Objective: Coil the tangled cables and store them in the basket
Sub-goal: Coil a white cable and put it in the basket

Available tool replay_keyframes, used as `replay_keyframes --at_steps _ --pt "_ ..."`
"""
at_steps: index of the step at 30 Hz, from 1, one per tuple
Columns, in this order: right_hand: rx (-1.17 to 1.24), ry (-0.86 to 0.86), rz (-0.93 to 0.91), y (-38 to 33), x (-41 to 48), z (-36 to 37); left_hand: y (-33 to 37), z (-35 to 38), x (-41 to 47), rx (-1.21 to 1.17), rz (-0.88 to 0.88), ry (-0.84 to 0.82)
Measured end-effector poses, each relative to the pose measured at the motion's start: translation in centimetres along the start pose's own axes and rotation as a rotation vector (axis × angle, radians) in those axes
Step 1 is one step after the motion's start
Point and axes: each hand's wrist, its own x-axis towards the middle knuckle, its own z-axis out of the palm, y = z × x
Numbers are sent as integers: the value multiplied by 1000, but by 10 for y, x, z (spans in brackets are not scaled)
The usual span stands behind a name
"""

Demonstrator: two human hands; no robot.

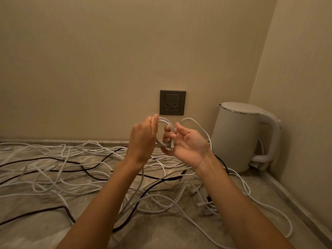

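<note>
— White cable coil (164, 121), a few loops, held up in the air between both hands. The left hand (142, 139) has its back to the camera, fingers curled, pinching the top of the loops at the thumb. The right hand (188, 144) shows its palm, fingers curled round the other side of the same coil.

— so both are gripping the one cable? where's the end of it

— Yep, both are closed on it. A small connector (172, 146) pokes down out of the right hand's fingers. The loose length arcs up over the right hand, then drops past the wrist to the desk (161, 234).

— and the rest of the mess?

— Right below the hands and out to the left: a tangle (75, 177) of white cables with a couple of black cables (36, 213) running through it, spread flat on the marble-look desk and passing under both forearms. A few plug ends (202, 204) lie just beside the right forearm. Behind the hands there's a grey wall socket (172, 102) on the beige wall. Off to the right, in the corner, a white kettle (239, 137) sits on its base.
</note>
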Motion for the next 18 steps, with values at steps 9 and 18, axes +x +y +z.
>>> replay_keyframes --at_steps 9,18 --pt "1 44 22 -2 -3 1 -1 4 -2 -42 -11 31" --pt "-462 162 -292 -2 3 2 -7 -7 5 14 -85 -86"
